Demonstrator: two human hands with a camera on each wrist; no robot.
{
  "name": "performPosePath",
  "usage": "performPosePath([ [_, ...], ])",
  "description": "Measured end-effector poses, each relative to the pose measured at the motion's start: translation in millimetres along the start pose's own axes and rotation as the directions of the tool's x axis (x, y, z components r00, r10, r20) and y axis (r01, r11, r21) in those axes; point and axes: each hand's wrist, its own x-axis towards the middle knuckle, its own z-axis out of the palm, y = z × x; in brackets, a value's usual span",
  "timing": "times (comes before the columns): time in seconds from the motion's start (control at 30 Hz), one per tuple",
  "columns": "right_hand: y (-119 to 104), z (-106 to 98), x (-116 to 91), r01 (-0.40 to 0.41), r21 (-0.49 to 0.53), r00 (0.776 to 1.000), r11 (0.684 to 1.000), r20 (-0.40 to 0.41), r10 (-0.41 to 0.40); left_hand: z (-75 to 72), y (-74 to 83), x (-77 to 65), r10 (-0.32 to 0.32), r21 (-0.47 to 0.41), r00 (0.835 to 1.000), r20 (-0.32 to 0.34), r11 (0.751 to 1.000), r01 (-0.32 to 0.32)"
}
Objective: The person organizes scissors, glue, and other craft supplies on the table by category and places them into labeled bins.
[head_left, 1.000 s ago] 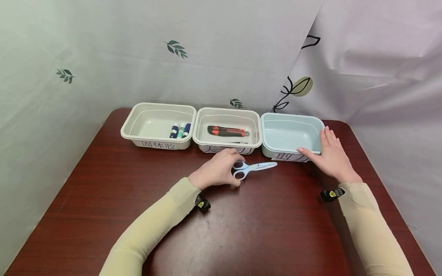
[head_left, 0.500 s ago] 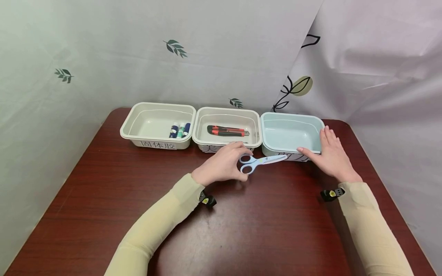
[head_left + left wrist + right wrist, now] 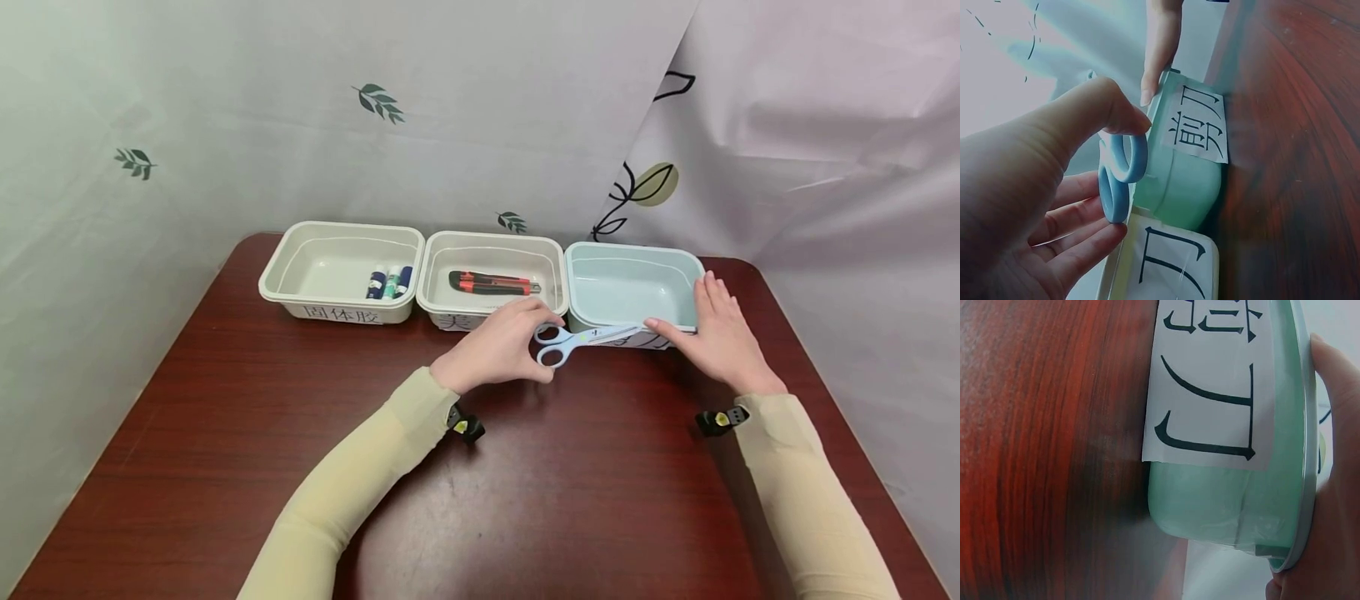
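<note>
My left hand (image 3: 498,346) pinches light blue scissors (image 3: 583,337) by their finger loops, thumb on one side and fingers on the other. The blades point right, in front of the pale blue bin (image 3: 626,293), and their tips appear close to my right thumb. In the left wrist view, the scissors' loops (image 3: 1140,159) stand between thumb and fingertips. My right hand (image 3: 723,337) rests on the bin's right end, fingers straight along the side and thumb on the front rim. A labelled paper (image 3: 1210,419) covers part of the bin's front in the right wrist view.
Left of the blue bin stands a cream bin (image 3: 491,242) holding red-and-black utility knives (image 3: 491,284). Farther left, another cream bin (image 3: 315,275) contains several glue sticks (image 3: 390,283). All the bins stand in a row along the back of the dark red wooden table (image 3: 525,500), before a patterned curtain.
My left hand has lifted the scissors off the table and carried them right and away from me, up to the blue bin's front. The right hand has stayed at the bin.
</note>
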Motion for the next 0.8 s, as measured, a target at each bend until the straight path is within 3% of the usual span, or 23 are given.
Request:
performPosePath([
  [0.4,3,1,1,0.0,-0.011,1.0,1.0,0.002,0.0,0.4,0.9,21.2,-0.011,0.02,1.0,0.016,1.0,0.011],
  [0.8,2,1,1,-0.015,-0.001,1.0,1.0,0.009,0.015,-15.3,2.9,70.6,-0.036,0.086,0.999,0.018,0.996,0.035],
])
